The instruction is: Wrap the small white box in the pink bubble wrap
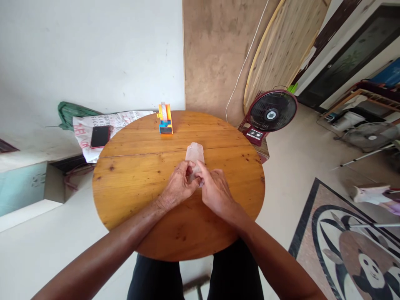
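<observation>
A pale pinkish-white, thin piece, like a small sheet or pouch, lies upright along my view near the middle of the round wooden table. My left hand has its fingers curled in and pinches the lower part from the left. From the right, my right hand closes thumb and fingers on the same part, with the fingertips of both hands nearly meeting. What the fingertips cover cannot be made out. The upper end of the piece shows beyond my hands.
At the table's far edge stands an orange-and-blue holder. Left of the table, a black phone-like device rests on a printed white sack. A dark red fan stands beyond the right edge, and a wall rises behind.
</observation>
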Action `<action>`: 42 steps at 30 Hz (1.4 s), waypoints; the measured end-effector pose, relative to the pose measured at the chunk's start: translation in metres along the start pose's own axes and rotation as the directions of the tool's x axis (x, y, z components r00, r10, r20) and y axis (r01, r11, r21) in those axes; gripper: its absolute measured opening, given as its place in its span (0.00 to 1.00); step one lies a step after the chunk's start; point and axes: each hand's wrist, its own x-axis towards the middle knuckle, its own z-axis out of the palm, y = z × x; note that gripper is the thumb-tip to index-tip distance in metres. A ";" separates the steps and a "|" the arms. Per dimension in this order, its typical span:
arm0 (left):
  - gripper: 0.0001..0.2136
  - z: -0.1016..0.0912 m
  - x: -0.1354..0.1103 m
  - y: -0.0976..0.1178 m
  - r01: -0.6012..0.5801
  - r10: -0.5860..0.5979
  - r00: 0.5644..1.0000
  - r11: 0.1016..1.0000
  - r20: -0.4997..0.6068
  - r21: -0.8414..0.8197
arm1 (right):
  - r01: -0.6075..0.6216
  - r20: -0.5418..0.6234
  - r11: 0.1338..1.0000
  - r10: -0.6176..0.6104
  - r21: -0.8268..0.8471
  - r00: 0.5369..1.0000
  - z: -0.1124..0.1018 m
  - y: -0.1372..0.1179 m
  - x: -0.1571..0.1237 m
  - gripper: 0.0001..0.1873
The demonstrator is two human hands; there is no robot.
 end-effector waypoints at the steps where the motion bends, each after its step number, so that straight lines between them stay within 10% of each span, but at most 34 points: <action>1: 0.17 0.001 0.000 0.001 0.006 -0.006 1.000 1.000 0.000 0.004 | 0.006 0.025 1.000 -0.007 0.009 1.000 -0.005 0.001 0.004 0.39; 14: 0.19 -0.017 0.025 0.036 0.179 -0.280 0.926 0.915 0.252 0.360 | 0.024 0.386 0.999 -0.041 0.048 0.922 -0.058 0.003 0.042 0.31; 23: 0.17 -0.008 0.019 0.014 0.198 -0.255 0.956 0.925 0.143 0.323 | -0.109 0.158 0.819 0.022 0.564 0.987 -0.037 0.059 0.063 0.17; 31: 0.05 -0.010 0.013 0.005 -0.019 -0.026 0.992 0.935 0.121 0.353 | -0.019 -0.017 0.813 0.035 0.582 0.999 -0.002 0.085 0.092 0.03; 42: 0.06 -0.007 0.012 -0.002 -0.115 0.080 0.990 0.938 0.118 0.327 | -0.099 0.223 0.857 -0.019 0.505 0.975 -0.009 0.088 0.070 0.06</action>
